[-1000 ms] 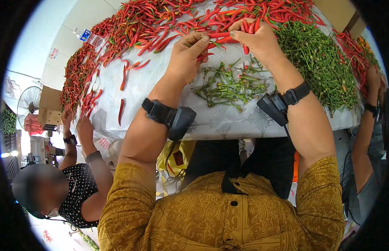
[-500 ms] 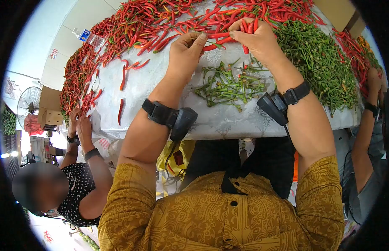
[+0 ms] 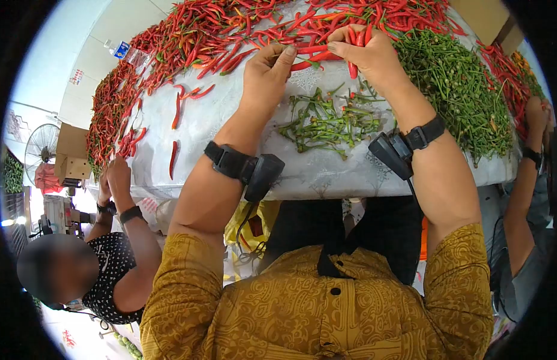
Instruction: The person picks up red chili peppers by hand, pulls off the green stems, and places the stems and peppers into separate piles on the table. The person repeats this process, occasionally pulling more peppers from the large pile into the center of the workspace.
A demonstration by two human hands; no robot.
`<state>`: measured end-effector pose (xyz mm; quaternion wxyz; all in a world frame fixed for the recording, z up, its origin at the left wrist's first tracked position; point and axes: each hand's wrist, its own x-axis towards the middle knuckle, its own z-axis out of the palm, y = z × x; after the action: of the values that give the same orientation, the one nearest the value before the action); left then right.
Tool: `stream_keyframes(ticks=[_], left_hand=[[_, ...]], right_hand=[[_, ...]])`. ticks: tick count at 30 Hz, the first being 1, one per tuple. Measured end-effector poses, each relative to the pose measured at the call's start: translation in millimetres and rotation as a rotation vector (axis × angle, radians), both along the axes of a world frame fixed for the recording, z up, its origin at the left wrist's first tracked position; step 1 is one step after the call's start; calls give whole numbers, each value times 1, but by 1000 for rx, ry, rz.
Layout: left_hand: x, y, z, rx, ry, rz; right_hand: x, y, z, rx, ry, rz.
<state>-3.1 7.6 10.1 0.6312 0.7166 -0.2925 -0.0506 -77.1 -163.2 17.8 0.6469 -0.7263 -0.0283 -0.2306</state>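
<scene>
My right hand (image 3: 374, 60) is closed around several red chili peppers (image 3: 353, 68), whose ends stick out between the fingers. Thumb and forefinger of my left hand (image 3: 266, 67) are pinched together at the near end of a red chili pepper (image 3: 310, 49) stretching between both hands. Just under it, another chili with a green stem (image 3: 314, 63) shows by my right thumb. On the white tablecloth below my hands lies a small heap of green stems (image 3: 332, 123).
Piles of red chilies (image 3: 200, 30) cover the table's far side and left. A big mound of green stems (image 3: 455, 90) lies at right. Loose chilies (image 3: 173, 160) lie left of my arm. Co-workers' hands (image 3: 116, 177) are at the left edge and the right edge (image 3: 535, 117).
My hands stay in nearly the same place, with small finger shifts around the chilies. The left co-worker's hands have drawn slightly down from the chilies.
</scene>
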Motion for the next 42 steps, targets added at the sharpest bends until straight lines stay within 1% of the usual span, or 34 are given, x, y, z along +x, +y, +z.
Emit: stream_keyframes(ticks=[3,5,9,14,17,21,24,26,27,29,33,36,38,39,41,42], left_hand=[[1,-1,-1,-61,46,-17],[2,0,-2,-71,86,-63],[2,0,-2,-51,87,-46],[3,-1,-5,-39,66,-100],[3,0,-6,8,71,-94],[0,-3,-6,-22,30,-76],[0,-3,-5,-37,-12,-54],[1,-1,-5,61,-63,-47],[1,0,-5,61,-63,-47],[2,1,-7,219,-57,-82],[-1,1,-5,255,-146,-87],[-2,2,-3,322,-148,-135],[-2,1,-6,320,-180,-187],[-2,1,-6,320,-180,-187],[-4,1,-4,257,-146,-207],[-5,1,-2,257,-146,-207]], right_hand=[[3,2,-3,40,-61,20],[1,0,-2,37,49,36],[2,-1,-4,54,49,60],[-1,0,-1,64,32,84],[-2,2,0,87,36,103],[2,-1,-3,87,24,71],[2,-2,-3,25,20,49],[2,0,-3,35,-16,-11],[2,-1,-3,35,-15,-11],[2,-3,-2,-50,-56,-65],[-1,-1,1,-106,-58,-86],[0,0,1,-62,-72,-28],[2,4,0,44,-196,-54],[1,3,0,44,-196,-54],[0,1,-1,157,-128,35],[1,0,-1,158,-127,34]])
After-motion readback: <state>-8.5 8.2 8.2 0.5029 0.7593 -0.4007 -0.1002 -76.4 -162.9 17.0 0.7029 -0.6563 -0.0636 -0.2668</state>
